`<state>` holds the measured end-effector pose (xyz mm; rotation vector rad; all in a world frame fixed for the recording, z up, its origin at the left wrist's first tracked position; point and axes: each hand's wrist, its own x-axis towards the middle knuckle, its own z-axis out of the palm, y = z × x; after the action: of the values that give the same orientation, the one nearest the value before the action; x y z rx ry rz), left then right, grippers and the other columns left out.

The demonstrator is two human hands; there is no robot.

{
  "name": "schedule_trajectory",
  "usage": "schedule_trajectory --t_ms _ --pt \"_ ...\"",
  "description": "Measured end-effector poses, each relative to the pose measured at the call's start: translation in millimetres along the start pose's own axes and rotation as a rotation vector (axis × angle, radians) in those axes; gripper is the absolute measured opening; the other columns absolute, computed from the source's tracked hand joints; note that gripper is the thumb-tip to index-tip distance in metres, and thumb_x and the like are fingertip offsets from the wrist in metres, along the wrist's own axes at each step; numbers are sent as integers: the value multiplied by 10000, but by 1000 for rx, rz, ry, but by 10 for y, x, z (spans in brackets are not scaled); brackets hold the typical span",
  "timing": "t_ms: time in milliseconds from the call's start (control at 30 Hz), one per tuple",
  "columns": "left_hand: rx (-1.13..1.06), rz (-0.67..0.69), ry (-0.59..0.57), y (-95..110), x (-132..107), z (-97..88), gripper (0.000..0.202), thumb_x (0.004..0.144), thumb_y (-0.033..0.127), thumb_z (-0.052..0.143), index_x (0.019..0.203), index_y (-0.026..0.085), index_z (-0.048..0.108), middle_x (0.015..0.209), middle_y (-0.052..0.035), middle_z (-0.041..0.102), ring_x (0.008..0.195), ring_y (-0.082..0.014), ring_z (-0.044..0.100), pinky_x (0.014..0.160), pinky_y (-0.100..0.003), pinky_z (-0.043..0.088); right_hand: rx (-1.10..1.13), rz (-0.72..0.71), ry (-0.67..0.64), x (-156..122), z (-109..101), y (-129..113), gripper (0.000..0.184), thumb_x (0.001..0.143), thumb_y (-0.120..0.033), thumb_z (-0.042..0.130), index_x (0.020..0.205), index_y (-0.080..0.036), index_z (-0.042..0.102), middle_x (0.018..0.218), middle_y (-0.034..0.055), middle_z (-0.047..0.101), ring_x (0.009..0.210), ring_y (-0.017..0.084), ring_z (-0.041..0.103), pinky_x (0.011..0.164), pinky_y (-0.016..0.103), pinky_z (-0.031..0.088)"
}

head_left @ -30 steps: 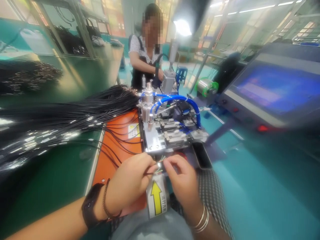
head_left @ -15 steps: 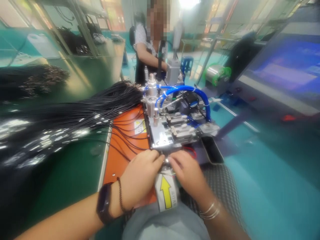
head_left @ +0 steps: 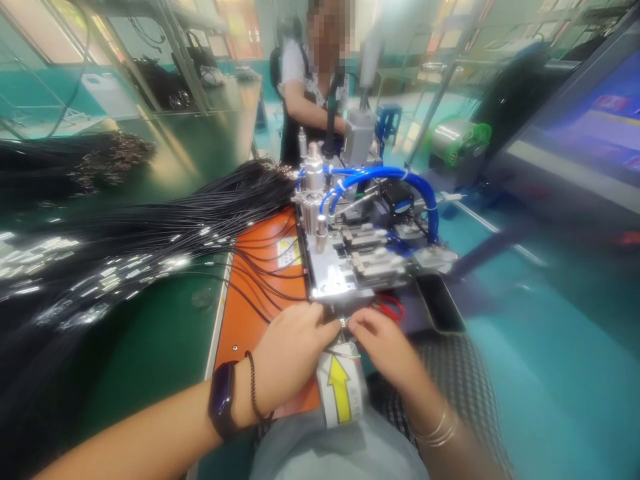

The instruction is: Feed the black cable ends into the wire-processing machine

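My left hand (head_left: 293, 353) and my right hand (head_left: 385, 347) meet at the front edge of a metal wire-processing fixture (head_left: 360, 250). Their fingertips pinch a small bunch of thin wire ends (head_left: 344, 322), and the fingers hide most of it. A large bundle of black cables (head_left: 150, 233) fans across the green bench mat, with several strands running over an orange mat (head_left: 265, 293) towards my left hand. Below my hands hangs a white label with a yellow arrow (head_left: 340, 390).
Blue pneumatic tubes (head_left: 385, 180) loop over the fixture. Red wires (head_left: 389, 307) and a black tray (head_left: 440, 303) lie to its right. A touchscreen panel (head_left: 585, 133) stands at right, and a person (head_left: 313, 113) works beyond the machine.
My hands have drawn closer together around the wire ends, and the fingers now meet at the fixture's front edge. The whole scene has shifted slightly as my head moved.
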<state>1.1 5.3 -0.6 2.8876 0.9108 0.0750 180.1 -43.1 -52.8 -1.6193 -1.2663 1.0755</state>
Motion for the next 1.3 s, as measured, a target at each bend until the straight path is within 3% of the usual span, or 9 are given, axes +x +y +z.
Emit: schedule_trajectory --t_ms 267,500,833,1100,1300 --pt "58 -25 -63 25 4 -19 321 885 159 445 1156 302 539 859 -28 479 734 -158 453 632 -266 413 35 26 46 -10 42 -18 133 804 -257 530 702 -179 563 672 -19 555 638 134 512 580 238 407" --pt "145 -30 -140 77 -24 -39 450 827 100 436 1236 285 454 879 -39 463 694 -171 481 596 -296 445 121 10 53 -6 34 -16 130 826 -281 536 846 -180 616 790 11 625 726 155 577 656 259 463" --pt "160 12 -161 128 -62 -48 544 746 192 538 1277 188 419 905 -65 466 732 -207 489 622 -352 468 -80 -124 98 -41 38 -104 134 874 -249 499 816 -206 612 856 15 629 828 170 573 753 286 434" --pt "173 7 -120 116 -52 -6 592 738 154 536 1311 209 396 913 -66 459 748 -209 491 632 -350 461 30 2 46 22 -19 -6 157 845 -322 536 888 -198 621 907 29 651 827 181 587 734 295 453" --pt "154 10 -132 135 -61 -24 586 741 138 504 1316 182 398 912 -71 456 774 -220 485 652 -361 457 45 18 41 4 -14 -113 152 843 -300 523 800 -185 613 821 19 643 784 173 583 724 292 442"
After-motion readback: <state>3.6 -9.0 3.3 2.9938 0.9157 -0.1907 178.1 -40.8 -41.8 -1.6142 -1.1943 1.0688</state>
